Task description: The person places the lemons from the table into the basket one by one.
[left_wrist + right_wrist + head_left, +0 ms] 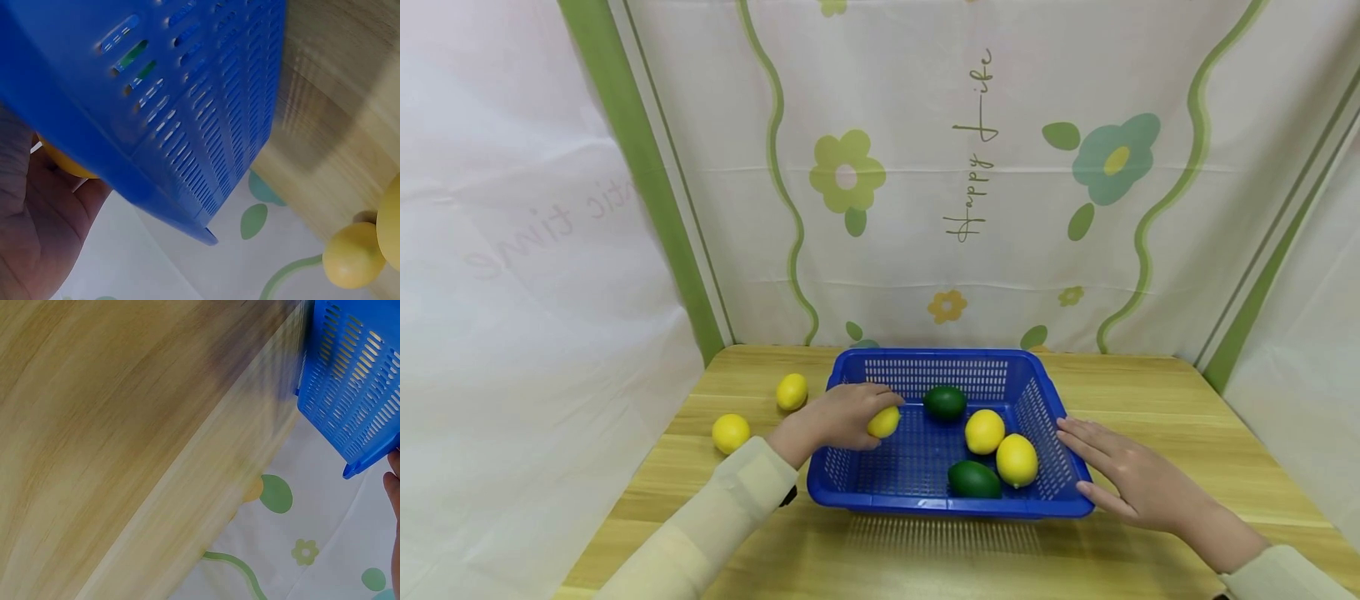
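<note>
My left hand (850,415) reaches over the left rim of a blue plastic basket (917,505) and grips a yellow lemon (883,422) just inside it. In the left wrist view the basket wall hides most of that lemon (70,164). My right hand (1131,471) rests its fingers, laid out straight, on the basket's right rim. Inside the basket lie two more lemons, one (985,432) behind the other (1017,461). A dark green lime-like fruit (945,402) sits near the back wall, and a second green fruit (974,480) lies by the front wall.
Two lemons lie on the wooden table (1150,400) left of the basket, one farther back (792,392) and one nearer (731,433). A patterned curtain (910,275) hangs behind the table, with white cloth at both sides.
</note>
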`<act>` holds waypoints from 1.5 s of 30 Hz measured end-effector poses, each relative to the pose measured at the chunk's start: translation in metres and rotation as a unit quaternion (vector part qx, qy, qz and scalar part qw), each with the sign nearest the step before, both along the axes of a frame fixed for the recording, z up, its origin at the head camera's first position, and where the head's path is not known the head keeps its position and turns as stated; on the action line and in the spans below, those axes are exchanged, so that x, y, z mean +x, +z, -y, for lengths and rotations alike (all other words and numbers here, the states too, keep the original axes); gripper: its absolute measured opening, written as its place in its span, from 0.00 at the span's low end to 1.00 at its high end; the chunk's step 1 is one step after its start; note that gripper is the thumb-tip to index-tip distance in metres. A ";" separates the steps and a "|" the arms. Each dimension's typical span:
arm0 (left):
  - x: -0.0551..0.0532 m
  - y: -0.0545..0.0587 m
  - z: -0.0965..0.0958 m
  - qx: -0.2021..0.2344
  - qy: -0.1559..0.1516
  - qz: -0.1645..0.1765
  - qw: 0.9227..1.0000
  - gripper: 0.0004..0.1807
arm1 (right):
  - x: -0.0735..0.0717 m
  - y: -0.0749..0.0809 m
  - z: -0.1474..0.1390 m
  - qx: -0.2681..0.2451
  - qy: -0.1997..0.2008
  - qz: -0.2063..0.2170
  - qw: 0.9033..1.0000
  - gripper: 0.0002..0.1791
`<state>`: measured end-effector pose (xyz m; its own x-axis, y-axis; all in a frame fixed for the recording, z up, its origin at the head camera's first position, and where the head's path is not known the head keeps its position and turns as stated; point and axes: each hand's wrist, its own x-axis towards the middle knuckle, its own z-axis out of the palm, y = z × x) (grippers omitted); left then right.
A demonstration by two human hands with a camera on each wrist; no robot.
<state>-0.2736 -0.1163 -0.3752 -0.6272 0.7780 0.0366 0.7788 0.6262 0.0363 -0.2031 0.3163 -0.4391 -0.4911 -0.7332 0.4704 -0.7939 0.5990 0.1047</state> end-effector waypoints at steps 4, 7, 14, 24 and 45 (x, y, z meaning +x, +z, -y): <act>-0.001 0.000 0.000 -0.002 0.001 0.005 1.000 0.32 | 0.000 0.000 0.000 -0.002 0.004 -0.001 1.000 0.31; -0.002 -0.001 0.000 -0.005 0.001 0.006 1.000 0.32 | 0.000 -0.001 0.000 -0.002 0.006 -0.002 1.000 0.31; -0.003 -0.004 0.000 -0.006 0.004 0.009 1.000 0.32 | 0.000 0.000 0.001 -0.003 0.002 -0.001 1.000 0.31; -0.002 -0.004 0.001 -0.003 0.010 0.020 1.000 0.33 | 0.001 0.001 0.001 -0.003 0.001 0.001 1.000 0.31; 0.001 0.001 0.006 -0.018 0.021 0.004 1.000 0.34 | 0.001 0.002 0.001 -0.001 0.003 0.004 1.000 0.31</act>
